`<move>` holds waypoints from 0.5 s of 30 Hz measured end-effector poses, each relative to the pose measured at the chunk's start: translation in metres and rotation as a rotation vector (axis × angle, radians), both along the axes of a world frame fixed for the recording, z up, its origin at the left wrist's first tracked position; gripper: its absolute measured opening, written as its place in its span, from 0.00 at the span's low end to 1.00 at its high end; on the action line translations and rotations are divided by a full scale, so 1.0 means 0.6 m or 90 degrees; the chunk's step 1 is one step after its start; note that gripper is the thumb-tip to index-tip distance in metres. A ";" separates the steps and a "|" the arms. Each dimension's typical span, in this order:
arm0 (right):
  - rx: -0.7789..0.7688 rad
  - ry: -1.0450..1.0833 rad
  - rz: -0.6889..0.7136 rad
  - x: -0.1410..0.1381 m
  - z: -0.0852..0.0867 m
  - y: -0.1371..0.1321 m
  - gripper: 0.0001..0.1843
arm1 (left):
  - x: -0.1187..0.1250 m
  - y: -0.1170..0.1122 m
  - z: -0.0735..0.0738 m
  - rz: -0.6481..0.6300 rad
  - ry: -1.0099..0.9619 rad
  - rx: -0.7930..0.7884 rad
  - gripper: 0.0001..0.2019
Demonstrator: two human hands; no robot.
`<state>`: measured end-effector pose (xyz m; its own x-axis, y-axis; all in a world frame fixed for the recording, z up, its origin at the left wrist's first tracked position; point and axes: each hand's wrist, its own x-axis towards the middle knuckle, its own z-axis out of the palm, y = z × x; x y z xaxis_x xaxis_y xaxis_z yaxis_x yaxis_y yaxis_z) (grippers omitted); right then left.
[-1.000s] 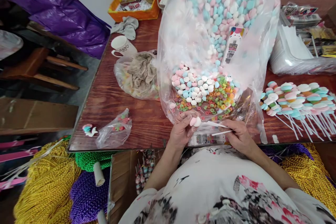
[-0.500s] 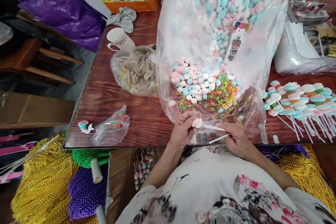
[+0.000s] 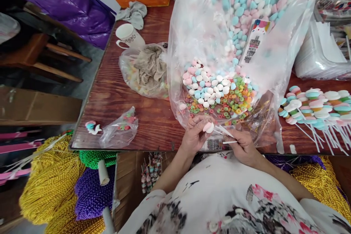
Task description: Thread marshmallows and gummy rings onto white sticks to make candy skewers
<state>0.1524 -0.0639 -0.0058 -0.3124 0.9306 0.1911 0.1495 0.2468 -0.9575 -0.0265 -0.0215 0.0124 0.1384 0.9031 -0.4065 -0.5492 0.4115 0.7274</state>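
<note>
Looking out from the two hands, 12 o'clock is straight ahead. Right there sits a big, see-through plastic bag [image 3: 200, 36]. It is puffy and takes up lots of room on the shiny red-brown wooden table [image 3: 153, 124]. Its near edge comes right up to the fingers. In its near part lie round, flat pink, blue and white sweets [image 3: 212, 86], with little green and orange rings [image 3: 240, 97] beside them.

Between 2 and 3 o'clock is a heap of white sticks topped with pastel sweets [image 3: 318, 106]. A clear plastic tub [image 3: 307, 62] is farther off at 2 o'clock. Between 10 and 11 o'clock there is a crumpled brown cloth [image 3: 150, 65], with a white printed mug [image 3: 128, 38] past it. An orange plastic box [image 3: 142, 0] is far away at 11 o'clock. At 9 o'clock lies a small clear plastic bag [image 3: 120, 128] with a few red and green bits.

The left hand [image 3: 195, 135] pinches a pink and white pair of round sweets [image 3: 208, 127]. They poke out at its 2 o'clock, by the fingertips. The right hand [image 3: 244, 146] grips some thin white sticks [image 3: 225, 131]. The pair is at its 10 o'clock. The top sticks point that way, but I can't tell if they touch it.
</note>
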 end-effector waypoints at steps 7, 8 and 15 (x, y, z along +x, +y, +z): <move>-0.020 0.011 0.005 -0.010 0.004 0.002 0.13 | 0.004 0.002 -0.016 0.104 0.259 0.146 0.13; -0.024 0.005 -0.003 -0.010 0.004 0.002 0.12 | 0.000 0.004 -0.018 0.127 0.345 0.226 0.12; -0.059 -0.028 -0.025 -0.002 -0.006 -0.004 0.10 | -0.030 -0.014 -0.023 0.084 0.621 0.505 0.10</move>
